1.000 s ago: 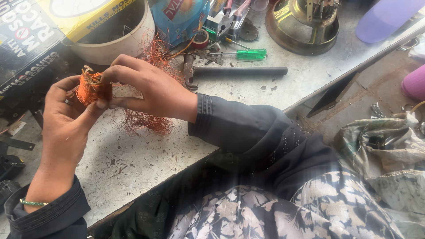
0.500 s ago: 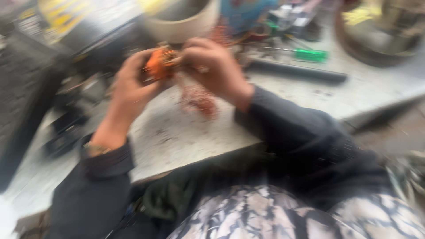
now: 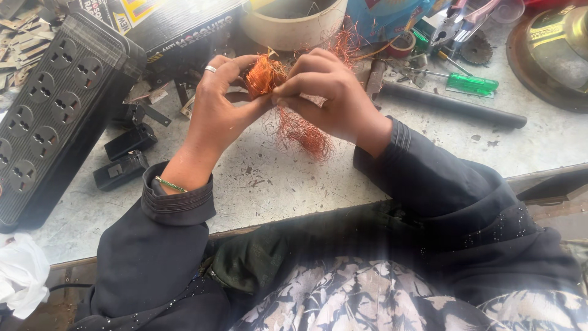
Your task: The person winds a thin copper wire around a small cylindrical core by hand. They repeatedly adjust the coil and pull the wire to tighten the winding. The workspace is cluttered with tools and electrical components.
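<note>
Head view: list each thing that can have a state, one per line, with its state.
Copper wire bundle: tangled, held above the table in both hands.
Loose wire strands: hanging from the bundle.
Left hand: closed on the bundle.
Right hand: pinching the bundle.
Power strip: lying flat, sockets empty.
Green-handled screwdriver: lying on the table.
Dark rod: lying flat.

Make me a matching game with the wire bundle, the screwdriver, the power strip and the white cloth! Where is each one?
1 copper wire bundle
2 green-handled screwdriver
3 black power strip
4 white cloth

a bottom left corner
b between both hands
c left side of the table
d upper right, near the pliers

Pairs: 1-b, 2-d, 3-c, 4-a
</note>
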